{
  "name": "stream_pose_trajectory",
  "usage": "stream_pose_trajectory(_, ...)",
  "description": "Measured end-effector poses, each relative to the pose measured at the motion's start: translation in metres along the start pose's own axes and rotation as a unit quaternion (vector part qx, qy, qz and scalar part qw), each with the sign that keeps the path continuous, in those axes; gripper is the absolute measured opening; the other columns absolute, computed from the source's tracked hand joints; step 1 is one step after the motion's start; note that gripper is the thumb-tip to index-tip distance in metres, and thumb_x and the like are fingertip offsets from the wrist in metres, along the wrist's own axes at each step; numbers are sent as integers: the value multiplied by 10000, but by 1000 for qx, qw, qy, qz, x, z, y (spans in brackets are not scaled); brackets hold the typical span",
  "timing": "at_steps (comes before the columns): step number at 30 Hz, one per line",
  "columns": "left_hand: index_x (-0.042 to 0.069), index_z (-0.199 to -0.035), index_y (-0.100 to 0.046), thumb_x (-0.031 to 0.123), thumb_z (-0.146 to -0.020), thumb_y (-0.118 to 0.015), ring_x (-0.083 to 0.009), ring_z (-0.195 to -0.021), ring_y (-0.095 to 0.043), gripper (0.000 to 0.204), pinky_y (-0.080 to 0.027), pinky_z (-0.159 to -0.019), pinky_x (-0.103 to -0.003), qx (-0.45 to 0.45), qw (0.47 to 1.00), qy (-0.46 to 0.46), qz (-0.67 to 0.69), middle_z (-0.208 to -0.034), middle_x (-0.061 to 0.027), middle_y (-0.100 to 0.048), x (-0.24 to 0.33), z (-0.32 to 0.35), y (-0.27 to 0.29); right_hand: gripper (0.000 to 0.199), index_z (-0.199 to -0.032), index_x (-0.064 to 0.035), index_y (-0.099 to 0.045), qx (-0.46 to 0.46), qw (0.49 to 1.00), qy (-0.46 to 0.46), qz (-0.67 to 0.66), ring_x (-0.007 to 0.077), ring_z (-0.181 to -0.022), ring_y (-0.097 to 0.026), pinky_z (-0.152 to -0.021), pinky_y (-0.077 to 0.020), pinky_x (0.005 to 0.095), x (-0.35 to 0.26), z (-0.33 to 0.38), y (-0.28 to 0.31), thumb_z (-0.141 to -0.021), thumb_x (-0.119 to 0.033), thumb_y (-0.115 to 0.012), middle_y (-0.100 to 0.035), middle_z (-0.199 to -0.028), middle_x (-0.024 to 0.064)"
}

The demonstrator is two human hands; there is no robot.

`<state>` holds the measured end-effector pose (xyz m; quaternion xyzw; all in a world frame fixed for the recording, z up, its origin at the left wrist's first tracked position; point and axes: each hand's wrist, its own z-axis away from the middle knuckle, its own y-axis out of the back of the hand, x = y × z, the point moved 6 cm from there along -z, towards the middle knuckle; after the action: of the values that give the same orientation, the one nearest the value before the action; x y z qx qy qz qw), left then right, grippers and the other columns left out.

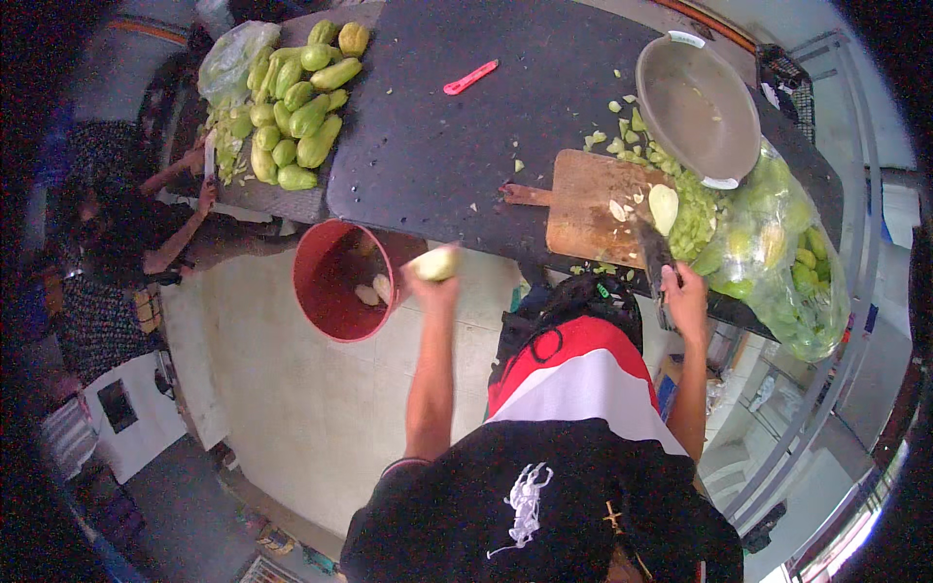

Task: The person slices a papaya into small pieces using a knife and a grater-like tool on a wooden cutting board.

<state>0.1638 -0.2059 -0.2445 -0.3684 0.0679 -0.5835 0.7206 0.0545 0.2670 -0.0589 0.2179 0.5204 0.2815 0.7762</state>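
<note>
Left of centre, the blurred left hand (430, 284) clasps a pale-green, oblong vegetable (436, 262), finger placement unclear; right of centre, the right hand (686, 295) wraps around a dark-bladed knife (656, 251), partly hiding it.

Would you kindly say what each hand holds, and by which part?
Left hand: a pale vegetable, exact grip blurred. Right hand: a knife, by its handle.

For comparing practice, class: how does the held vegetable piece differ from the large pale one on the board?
The held piece is up in the left hand, near the bucket; the board piece lies on the board. The held piece looks blurred; the board piece, sharper. Both look pale.
</note>
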Motion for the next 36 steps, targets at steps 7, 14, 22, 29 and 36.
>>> stream_pose_trajectory(7,69,-1490,-270,734,-883,-452,-375,-1265,-482,919,-389,-1037,-631,132,986,-55,91,-1410,-183,-473,120,-13,48,302,-1188,0,-606,-59,994,62,64,316,-808,-671,-740,-510,403,18,-39,-29,-938,-169,-588,-689,-917,210)
stream_pose_trajectory(14,76,-1281,-496,592,-932,-533,-315,-1184,-558,624,-447,-958,-497,-49,910,55,-408,-1267,-144,-584,-38,8,59,449,-1336,53,-478,-37,990,91,104,431,-1274,-470,-1101,-371,472,27,-79,-47,-911,-86,-522,-508,-1353,280)
stream_pose_trajectory(22,-4,-1210,-570,331,-976,-575,-294,-1008,-634,408,-490,-895,-420,-270,658,33,-703,-1157,-174,-635,-202,107,-96,515,-1420,-31,-409,4,979,185,81,454,-1201,-509,-1036,-417,495,35,-68,-33,-921,-88,-523,-498,-1338,267)
stream_pose_trajectory(29,-36,-1249,-550,238,-914,-615,-461,-1253,-423,438,-369,-1049,-524,-378,351,-342,-786,-1335,-289,-485,-321,127,-182,442,-1328,19,-480,-14,993,113,-36,438,-1100,-580,-961,-465,478,72,-37,22,-906,-79,-571,-586,-1228,263)
stream_pose_trajectory(36,16,-1331,-502,222,-872,-631,-449,-1303,-382,520,-343,-1086,-518,-357,198,-295,-864,-1381,-244,-455,-378,71,-139,389,-1257,34,-532,16,994,81,-72,416,-1032,-614,-918,-482,466,115,-14,66,-893,-83,-605,-634,-1116,250)
